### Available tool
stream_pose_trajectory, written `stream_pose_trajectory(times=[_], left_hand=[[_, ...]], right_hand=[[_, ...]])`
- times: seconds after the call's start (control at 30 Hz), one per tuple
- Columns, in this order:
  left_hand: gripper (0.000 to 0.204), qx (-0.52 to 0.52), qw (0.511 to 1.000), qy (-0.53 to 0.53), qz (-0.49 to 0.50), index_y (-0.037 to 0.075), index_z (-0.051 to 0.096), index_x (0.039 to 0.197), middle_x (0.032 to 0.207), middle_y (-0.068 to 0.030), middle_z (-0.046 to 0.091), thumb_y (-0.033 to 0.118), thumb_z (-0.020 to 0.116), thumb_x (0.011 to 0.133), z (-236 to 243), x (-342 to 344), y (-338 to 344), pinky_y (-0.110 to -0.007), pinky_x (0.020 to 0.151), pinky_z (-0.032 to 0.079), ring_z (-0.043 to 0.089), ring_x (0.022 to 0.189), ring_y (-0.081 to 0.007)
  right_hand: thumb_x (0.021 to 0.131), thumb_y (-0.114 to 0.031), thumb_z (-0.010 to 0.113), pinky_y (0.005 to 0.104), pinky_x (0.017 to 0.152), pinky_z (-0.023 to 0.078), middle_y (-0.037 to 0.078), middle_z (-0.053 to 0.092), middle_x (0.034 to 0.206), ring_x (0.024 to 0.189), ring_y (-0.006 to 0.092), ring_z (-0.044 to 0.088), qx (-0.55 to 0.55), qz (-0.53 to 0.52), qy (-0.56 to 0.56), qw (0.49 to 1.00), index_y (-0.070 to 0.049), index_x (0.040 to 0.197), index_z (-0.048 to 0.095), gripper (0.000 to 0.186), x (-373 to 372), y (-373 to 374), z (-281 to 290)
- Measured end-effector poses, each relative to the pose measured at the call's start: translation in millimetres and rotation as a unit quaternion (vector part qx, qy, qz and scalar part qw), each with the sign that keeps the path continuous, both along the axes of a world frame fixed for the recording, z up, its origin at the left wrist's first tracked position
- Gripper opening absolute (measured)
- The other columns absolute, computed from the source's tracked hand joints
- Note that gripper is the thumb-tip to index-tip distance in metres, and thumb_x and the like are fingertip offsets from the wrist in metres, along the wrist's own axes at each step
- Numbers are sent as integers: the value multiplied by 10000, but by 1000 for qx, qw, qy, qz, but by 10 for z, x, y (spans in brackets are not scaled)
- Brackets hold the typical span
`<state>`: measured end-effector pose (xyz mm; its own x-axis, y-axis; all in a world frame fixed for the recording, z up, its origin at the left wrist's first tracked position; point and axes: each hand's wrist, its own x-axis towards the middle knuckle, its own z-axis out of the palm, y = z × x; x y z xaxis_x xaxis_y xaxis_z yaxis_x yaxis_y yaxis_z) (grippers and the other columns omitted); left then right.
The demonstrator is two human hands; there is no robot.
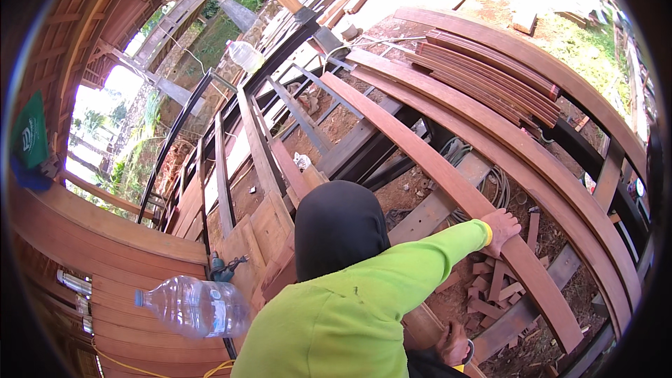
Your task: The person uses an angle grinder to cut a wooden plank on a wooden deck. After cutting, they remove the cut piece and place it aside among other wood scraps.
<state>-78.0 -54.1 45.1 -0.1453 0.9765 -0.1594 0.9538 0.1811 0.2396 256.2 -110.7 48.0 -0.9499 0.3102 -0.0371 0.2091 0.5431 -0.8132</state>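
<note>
Resting on a long reddish-brown plank (448,178), a co-worker's hand (500,229) has its fingers bent over the far edge, clasping the wood. The plank runs beneath this hand, sloping across dark metal beams. Just below the hand lies a heap of wood offcuts (490,287); near it, on the farther side, is a coiled cable (498,185). A second hand (453,341), beside a wristband (470,351), is lower and nearer; its grip cannot be told. Well left of both are a power drill (222,267) and a clear plastic bottle (192,306). The wearer's own hands are out of view, so their state cannot be told.
</note>
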Motion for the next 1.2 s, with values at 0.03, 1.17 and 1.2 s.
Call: stream_pose_trajectory(times=[0.03, 1.17, 1.2], left_hand=[[736, 7, 1000, 4, -1, 78, 572, 1110, 1085, -94, 587, 461, 840, 542, -22, 0, -6, -377, 921, 398, 554, 1067, -249], [754, -15, 1000, -7, -8, 67, 569, 1152, 1108, -115, 587, 442, 837, 556, 49, -37, 14, -396, 939, 407, 554, 1086, -273], [753, -15, 1000, -10, -9, 66, 569, 1152, 1105, -117, 586, 432, 838, 552, 64, -32, 27, -397, 937, 408, 554, 1082, -275]], right_hand=[[868, -15, 598, 462, 693, 511, 243, 638, 894, 781, 430, 633, -4, 8, 7, 1000, 14, 1051, 613, 186, -8, 24, -25], [844, -14, 621, 477, 676, 502, 238, 616, 853, 760, 428, 617, -11, 1, 1, 1000, 29, 1016, 589, 180, -72, 72, -16], [843, -16, 623, 477, 676, 502, 237, 617, 855, 760, 427, 618, -9, 4, -1, 1000, 28, 1020, 588, 185, -59, 81, -36]])
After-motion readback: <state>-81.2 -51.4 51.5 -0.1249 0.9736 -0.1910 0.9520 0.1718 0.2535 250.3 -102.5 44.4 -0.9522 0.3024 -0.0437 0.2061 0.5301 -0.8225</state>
